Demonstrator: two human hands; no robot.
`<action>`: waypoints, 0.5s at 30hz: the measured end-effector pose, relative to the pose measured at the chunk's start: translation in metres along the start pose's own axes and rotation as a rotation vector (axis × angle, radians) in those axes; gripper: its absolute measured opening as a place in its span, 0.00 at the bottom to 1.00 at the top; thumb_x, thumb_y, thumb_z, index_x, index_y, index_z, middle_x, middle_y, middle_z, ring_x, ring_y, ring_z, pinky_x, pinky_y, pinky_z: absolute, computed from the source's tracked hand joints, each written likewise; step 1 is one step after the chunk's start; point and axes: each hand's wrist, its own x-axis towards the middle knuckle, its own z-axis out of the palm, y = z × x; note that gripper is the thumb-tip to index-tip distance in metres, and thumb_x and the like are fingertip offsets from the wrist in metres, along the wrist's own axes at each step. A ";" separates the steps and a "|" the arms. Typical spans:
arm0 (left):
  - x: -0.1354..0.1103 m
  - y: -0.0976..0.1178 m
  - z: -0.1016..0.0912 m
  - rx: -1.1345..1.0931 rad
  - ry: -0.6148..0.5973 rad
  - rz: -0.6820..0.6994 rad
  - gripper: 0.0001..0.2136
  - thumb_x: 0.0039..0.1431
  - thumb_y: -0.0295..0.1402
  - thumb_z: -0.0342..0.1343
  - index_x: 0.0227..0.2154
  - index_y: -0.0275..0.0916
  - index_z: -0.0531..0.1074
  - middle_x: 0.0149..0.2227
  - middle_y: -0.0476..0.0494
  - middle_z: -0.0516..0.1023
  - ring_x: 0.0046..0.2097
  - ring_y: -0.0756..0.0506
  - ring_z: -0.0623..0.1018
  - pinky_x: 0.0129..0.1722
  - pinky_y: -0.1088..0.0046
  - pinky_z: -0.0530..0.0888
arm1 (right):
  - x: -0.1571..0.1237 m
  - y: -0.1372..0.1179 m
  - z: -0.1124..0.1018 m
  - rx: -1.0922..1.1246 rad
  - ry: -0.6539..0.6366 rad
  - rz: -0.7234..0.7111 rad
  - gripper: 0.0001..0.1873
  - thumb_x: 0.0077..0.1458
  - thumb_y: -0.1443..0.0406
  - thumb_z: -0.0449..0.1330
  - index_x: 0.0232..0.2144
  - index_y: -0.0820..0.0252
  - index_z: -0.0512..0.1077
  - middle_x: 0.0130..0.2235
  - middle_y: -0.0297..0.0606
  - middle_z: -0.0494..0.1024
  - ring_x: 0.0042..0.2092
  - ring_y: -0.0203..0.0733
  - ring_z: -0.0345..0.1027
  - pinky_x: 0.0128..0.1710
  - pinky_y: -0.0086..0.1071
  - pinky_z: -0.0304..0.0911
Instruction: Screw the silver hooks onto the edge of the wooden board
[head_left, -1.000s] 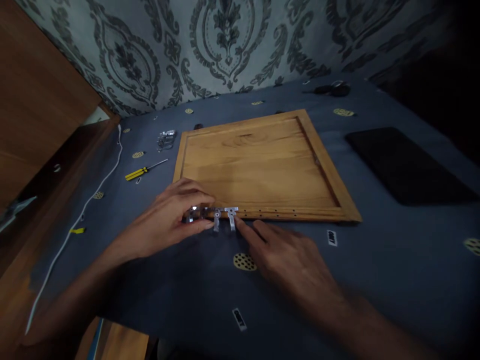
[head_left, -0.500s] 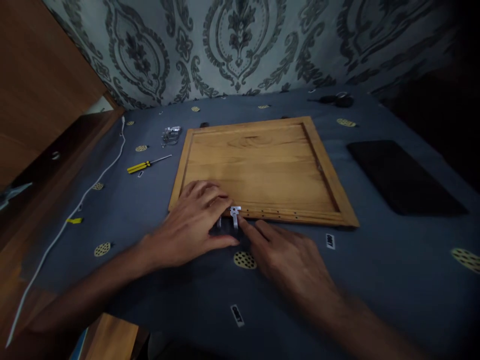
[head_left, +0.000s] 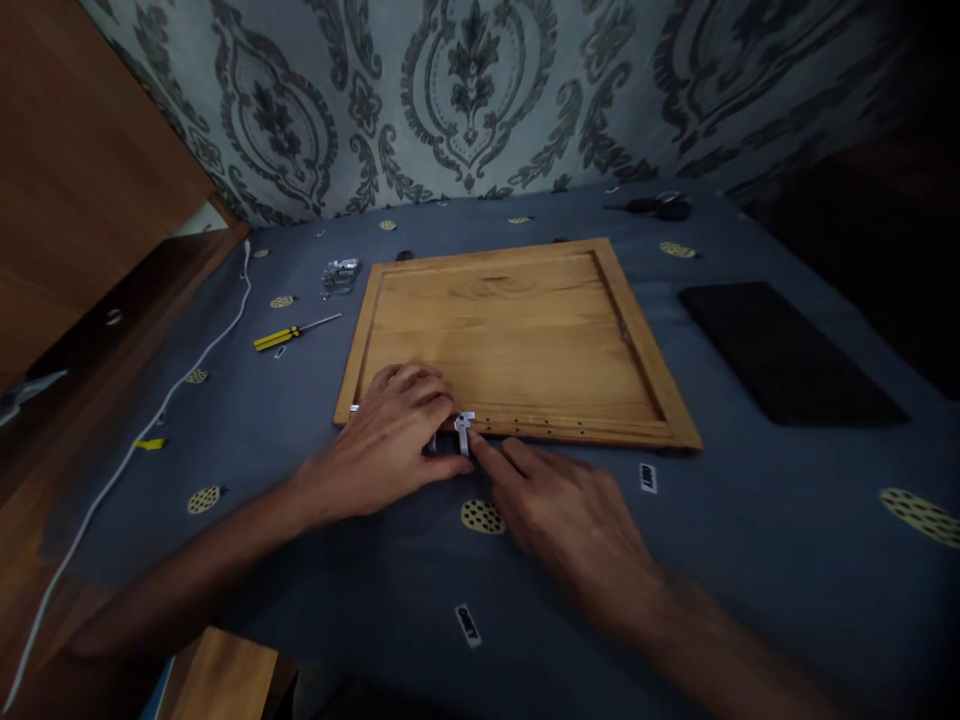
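A framed wooden panel (head_left: 495, 300) lies flat on the cloth, with small holes along its near rail. At that rail is a small T-shaped metal bracket (head_left: 463, 430), its narrow arm pointing towards me. My left hand (head_left: 390, 440) rests over the panel's near left part, fingers bent on the wood; its thumb reaches below the bracket and its index side is close to the bracket's top. My right hand (head_left: 570, 530) comes from the right, index fingertip against the bracket's arm, the other fingers curled. Its thumb is hidden.
A yellow-handled screwdriver (head_left: 289, 335) and a pile of metal pieces (head_left: 340, 277) lie left of the panel. A black flat object (head_left: 791, 352) lies on the right. A dark object (head_left: 660, 206) sits at the back. A white cable (head_left: 180, 380) runs along the left.
The view has shifted slightly, so the panel appears a little further left. Both hands stay at the bracket, with the left thumb somewhat closer to its lower end.
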 end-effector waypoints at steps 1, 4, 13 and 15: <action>0.000 0.000 0.000 -0.003 0.002 0.001 0.18 0.56 0.43 0.67 0.42 0.36 0.75 0.46 0.40 0.78 0.56 0.37 0.72 0.59 0.52 0.67 | 0.000 0.000 0.000 -0.001 0.001 0.001 0.23 0.57 0.78 0.54 0.53 0.62 0.73 0.30 0.35 0.78 0.30 0.39 0.72 0.24 0.32 0.58; 0.001 0.001 -0.001 -0.003 -0.006 0.000 0.17 0.56 0.41 0.67 0.42 0.35 0.75 0.45 0.40 0.79 0.56 0.37 0.72 0.59 0.53 0.67 | 0.000 0.000 0.001 -0.006 0.015 0.002 0.23 0.56 0.79 0.53 0.51 0.63 0.74 0.29 0.35 0.78 0.29 0.38 0.72 0.23 0.33 0.57; 0.001 0.002 -0.003 -0.029 -0.036 -0.008 0.14 0.57 0.39 0.66 0.42 0.37 0.75 0.47 0.40 0.78 0.56 0.37 0.73 0.58 0.51 0.66 | 0.000 -0.001 0.001 0.000 0.016 -0.003 0.23 0.56 0.80 0.53 0.51 0.63 0.74 0.29 0.36 0.79 0.28 0.38 0.72 0.23 0.32 0.56; 0.001 0.002 -0.004 -0.030 -0.038 -0.007 0.15 0.57 0.39 0.67 0.42 0.36 0.75 0.48 0.40 0.78 0.56 0.37 0.74 0.59 0.50 0.66 | 0.000 -0.001 0.000 0.004 0.018 -0.001 0.23 0.56 0.80 0.54 0.51 0.64 0.74 0.29 0.36 0.78 0.28 0.38 0.71 0.22 0.32 0.56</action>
